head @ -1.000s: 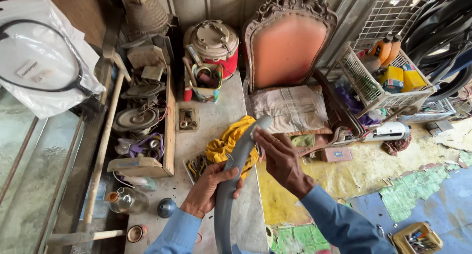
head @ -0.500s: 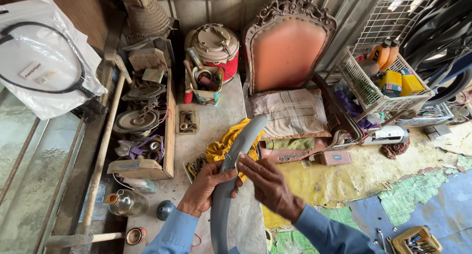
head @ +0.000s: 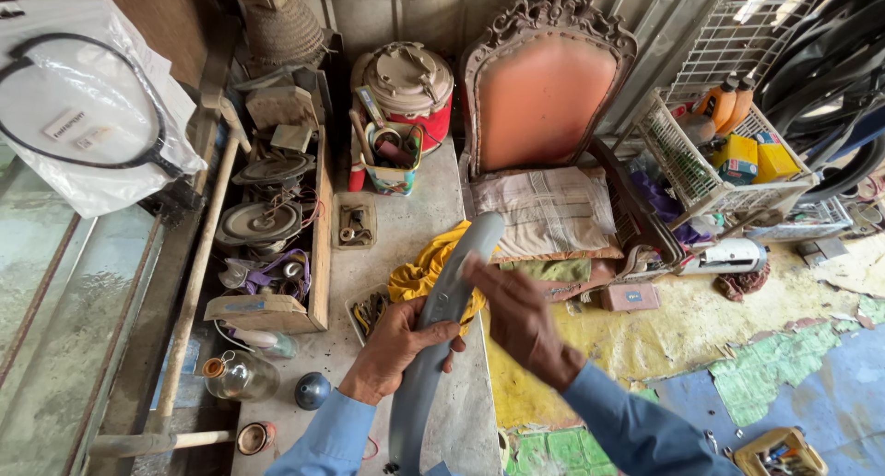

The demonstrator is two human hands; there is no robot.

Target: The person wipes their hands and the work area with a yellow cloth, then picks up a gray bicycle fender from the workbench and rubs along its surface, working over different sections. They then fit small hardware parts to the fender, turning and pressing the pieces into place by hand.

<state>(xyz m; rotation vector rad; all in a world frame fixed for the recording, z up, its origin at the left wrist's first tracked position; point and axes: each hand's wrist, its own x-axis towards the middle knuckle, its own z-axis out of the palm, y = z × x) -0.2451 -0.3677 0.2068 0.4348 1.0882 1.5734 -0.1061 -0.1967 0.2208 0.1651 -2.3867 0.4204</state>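
Now | left grip (head: 396, 352) clasps grey fender (head: 452, 296); right grip (head: 516, 315) open on it | cluttered grey bench (head: 415, 246)

Soft, even daylight all over, shadows faint. The right hand (head: 516, 319) smears with motion blur; the left hand (head: 392, 352) reads crisp. Glare on the plastic bag (head: 92, 98) far left of the grip; edges bow outward.

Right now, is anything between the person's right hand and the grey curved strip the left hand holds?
Nothing visible. The right hand lies open against the grey curved strip, just above the left hand gripping it.
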